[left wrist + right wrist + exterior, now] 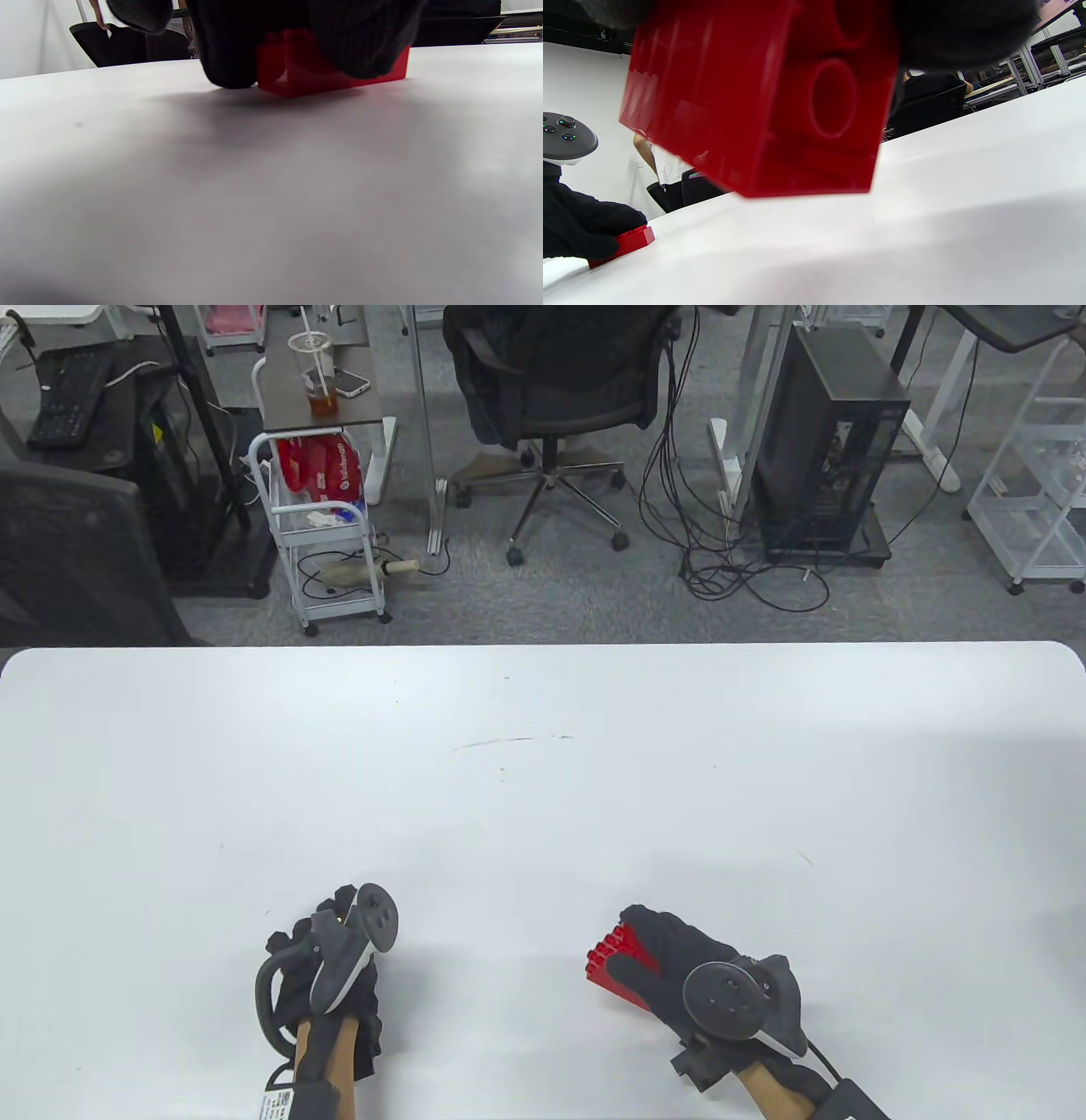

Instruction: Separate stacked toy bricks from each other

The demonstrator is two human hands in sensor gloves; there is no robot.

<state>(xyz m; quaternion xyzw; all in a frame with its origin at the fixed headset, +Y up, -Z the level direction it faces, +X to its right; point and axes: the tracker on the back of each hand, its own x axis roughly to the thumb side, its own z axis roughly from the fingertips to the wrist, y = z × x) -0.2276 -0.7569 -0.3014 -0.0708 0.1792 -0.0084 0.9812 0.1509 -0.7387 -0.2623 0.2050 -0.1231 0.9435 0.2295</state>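
Observation:
My right hand (pixel 635 948) grips a stack of red toy bricks (pixel 606 959) and holds it tilted, just above the white table (pixel 543 780). In the right wrist view the stack (pixel 763 110) fills the top, its hollow underside facing the camera, with gloved fingers (pixel 958 34) over it. My left hand (pixel 321 923) rests low on the table at the near left, its fingers over a single red brick (pixel 305 80) that sits flat on the table. That brick is hidden under the hand in the table view; it also shows in the right wrist view (pixel 630 242).
The hands are about a hand's width apart near the table's front edge. Beyond the far edge stand an office chair (pixel 560 398), a white cart (pixel 327 534) and a computer tower (pixel 827 449).

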